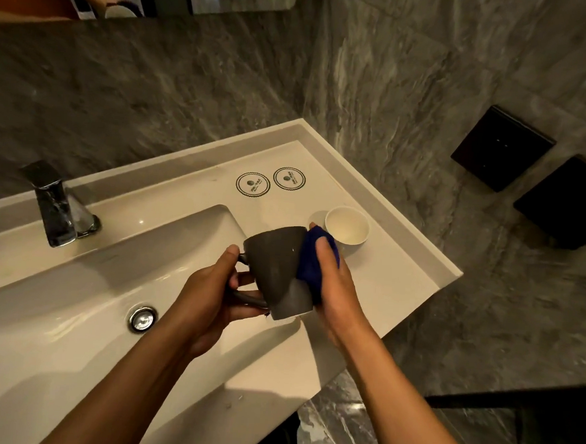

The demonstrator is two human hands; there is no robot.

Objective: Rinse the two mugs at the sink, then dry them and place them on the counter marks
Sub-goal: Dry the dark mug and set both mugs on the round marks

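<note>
A person stands at a white sink [73, 311], seen from above through a head camera. Both bare arms reach in from the near edge.

The left hand [212, 285] grips the handle of a grey mug [274, 272], fingers curled through and around the loop. The mug is held in the air, tilted on its side, above the right edge of the basin and the near counter [383, 289]. The right hand [335, 286] presses a blue cloth [311, 264] against the mug's right side, with the fingers curled over the cloth and wrapped partly round the mug's wall.

A white mug [348, 225] stands upright on the counter just beyond the right hand. Whether it is wet or dry cannot be told. Farther back on the counter lie two round marks [270, 182], side by side, both bare. A chrome tap [54, 207] stands at the far left of the basin, and a drain plug [142, 319] sits in the basin floor.

The task looks to be in its drying stage for the grey mug.

The mug looks ceramic: stiff, fairly heavy for its size, and breakable if it drops onto the hard basin. Its glazed wall is likely slippery while wet, so the handle is the safest hold. The cloth is soft and adds grip on the side. The white mug shows no handle from here, so it would likely be held round its body.
</note>
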